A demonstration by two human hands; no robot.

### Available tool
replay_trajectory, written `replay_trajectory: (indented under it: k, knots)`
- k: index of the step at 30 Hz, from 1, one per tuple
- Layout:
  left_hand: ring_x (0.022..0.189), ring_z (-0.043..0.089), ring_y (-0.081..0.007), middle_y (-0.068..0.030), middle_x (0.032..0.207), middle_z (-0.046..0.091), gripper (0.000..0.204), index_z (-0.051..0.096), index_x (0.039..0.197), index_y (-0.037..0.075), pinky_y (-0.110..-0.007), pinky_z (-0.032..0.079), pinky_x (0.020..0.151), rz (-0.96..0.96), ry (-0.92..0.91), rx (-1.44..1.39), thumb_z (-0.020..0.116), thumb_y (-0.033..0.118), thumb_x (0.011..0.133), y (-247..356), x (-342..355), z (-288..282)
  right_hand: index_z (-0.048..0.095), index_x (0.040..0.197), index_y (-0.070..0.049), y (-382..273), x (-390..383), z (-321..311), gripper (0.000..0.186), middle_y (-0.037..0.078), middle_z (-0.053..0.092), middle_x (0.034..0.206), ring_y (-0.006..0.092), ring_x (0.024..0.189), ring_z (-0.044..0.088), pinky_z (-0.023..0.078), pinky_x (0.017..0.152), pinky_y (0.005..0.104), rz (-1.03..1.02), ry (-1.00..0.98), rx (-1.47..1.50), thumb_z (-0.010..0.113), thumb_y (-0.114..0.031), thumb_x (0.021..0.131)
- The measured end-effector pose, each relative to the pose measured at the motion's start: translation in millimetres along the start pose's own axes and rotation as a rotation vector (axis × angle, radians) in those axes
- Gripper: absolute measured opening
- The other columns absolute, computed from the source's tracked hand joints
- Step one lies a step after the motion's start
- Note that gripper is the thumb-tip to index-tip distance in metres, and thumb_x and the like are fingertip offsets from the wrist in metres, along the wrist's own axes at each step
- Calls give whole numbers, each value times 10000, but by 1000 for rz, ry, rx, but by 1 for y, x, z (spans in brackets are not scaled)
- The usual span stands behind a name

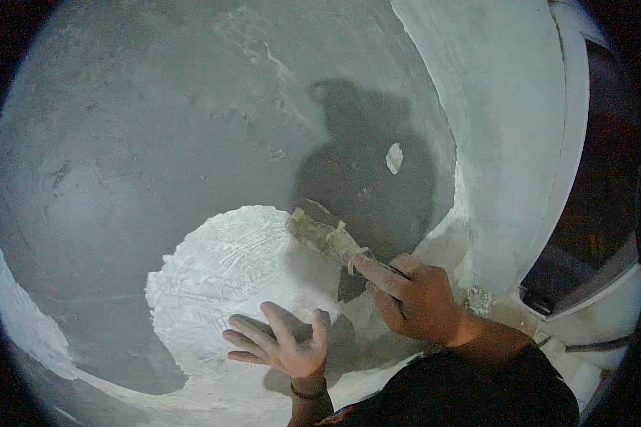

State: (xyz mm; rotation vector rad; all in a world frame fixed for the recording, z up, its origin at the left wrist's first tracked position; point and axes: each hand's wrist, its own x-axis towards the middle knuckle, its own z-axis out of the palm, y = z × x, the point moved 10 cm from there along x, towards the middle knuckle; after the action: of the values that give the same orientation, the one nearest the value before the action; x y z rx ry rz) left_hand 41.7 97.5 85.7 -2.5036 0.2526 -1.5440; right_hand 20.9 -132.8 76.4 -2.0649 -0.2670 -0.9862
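My right hand (417,302) is closed round the handle of a putty knife (323,231), its blade smeared with pale material and lying over the right edge of a rough white plaster patch (214,267) on the grey wall (121,142). Below and left of the knife, my left hand (281,341) has its fingers spread apart with nothing in them, held over the lower part of the white patch. Whether it touches the wall I cannot tell. A dark band circles my left wrist.
A pale wall strip (506,121) runs down the right side, beside a dark framed opening (598,164). A dark pipe or hose (595,346) lies at the lower right. A small white spot (394,158) sits within my shadow; more white plaster (32,320) edges the grey at lower left.
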Motion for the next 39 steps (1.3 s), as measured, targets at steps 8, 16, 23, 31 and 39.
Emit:
replay_trajectory:
  k: [8,16,23,31,39]
  knots:
    - [1517,15,-552,-322,1629,193,769,603,1395,79,-747,-75,1126,3,-17,11,581,645,874,-1,-5,3,599,1410,-85,10,6,-16,445,98,650,822,166,609,555,468,556,334,127,17,451,611,-152,970]
    - [1537,140,-463,-239,1624,296,607,600,1398,102,-694,-70,1173,32,60,-376,637,436,893,10,34,-30,591,1429,-100,49,-28,-22,406,-23,639,873,78,680,520,455,599,236,687,-165,958,558,-188,1034]
    - [1521,242,-387,-125,1612,364,616,567,1426,181,-667,36,1220,336,123,-244,737,256,839,59,124,-66,543,1463,-82,61,-39,-34,420,16,560,750,83,537,426,334,455,237,745,-186,968,505,-167,1054]
    - [1452,393,-306,-58,1504,493,503,684,1245,228,-651,169,1217,510,133,-209,846,259,770,90,161,-70,611,1423,-191,77,-71,-30,389,-17,585,756,75,580,481,397,491,247,856,-274,987,589,-204,1035]
    - [1355,495,-287,-21,1393,598,273,740,1068,235,-620,263,1188,489,207,-219,817,265,807,98,159,-68,581,1442,-124,91,-86,-22,417,0,560,735,93,545,450,355,467,259,829,-286,966,573,-175,1027]
